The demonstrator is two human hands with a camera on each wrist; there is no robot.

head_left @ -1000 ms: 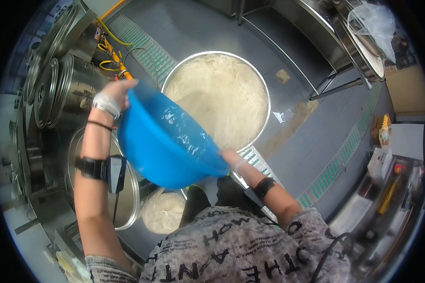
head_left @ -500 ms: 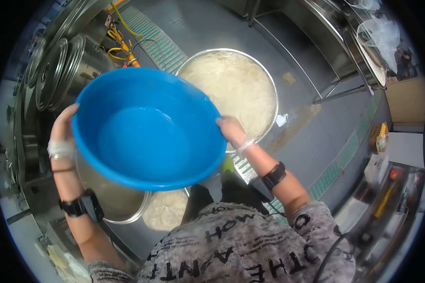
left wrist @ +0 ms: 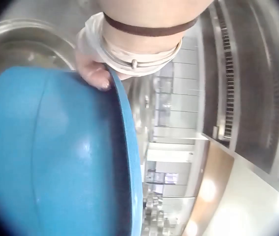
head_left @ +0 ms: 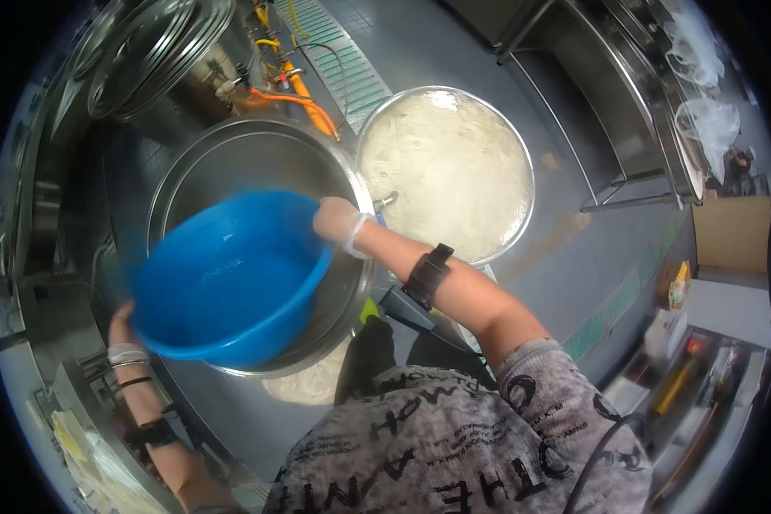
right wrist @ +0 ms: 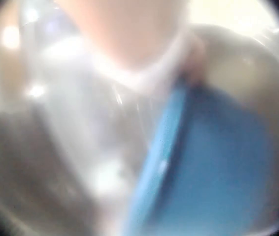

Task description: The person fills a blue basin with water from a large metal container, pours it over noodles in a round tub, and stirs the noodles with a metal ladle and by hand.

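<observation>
Both hands hold a wide blue plastic basin point(head_left: 223, 274) by its rim, over a large round metal pot point(head_left: 265, 133). My left hand point(head_left: 122, 325) grips the near left side; in the left wrist view its thumb shows against the basin's blue wall. My right hand point(head_left: 336, 221) grips the opposite edge of the rim, its fingers hidden below. The basin tilts down toward the left hand, and light glints on its inner surface. Beyond the right hand stands a round tub filled with pale, noodle-like strands point(head_left: 445, 171). The right wrist view is blurred.
Orange gas pipes point(head_left: 304, 98) and a tall metal pot point(head_left: 193, 90) stand at the upper left. A drain grate point(head_left: 351, 64) crosses the floor. A pale bag point(head_left: 308, 381) lies by my feet. Steel table legs point(head_left: 557, 124) and a tool tray point(head_left: 685, 377) are on the right.
The basin was tipped over the tub of pale strands, then levelled, and has since moved left and down over the metal pot. Both hands kept hold, and the view has shifted left.
</observation>
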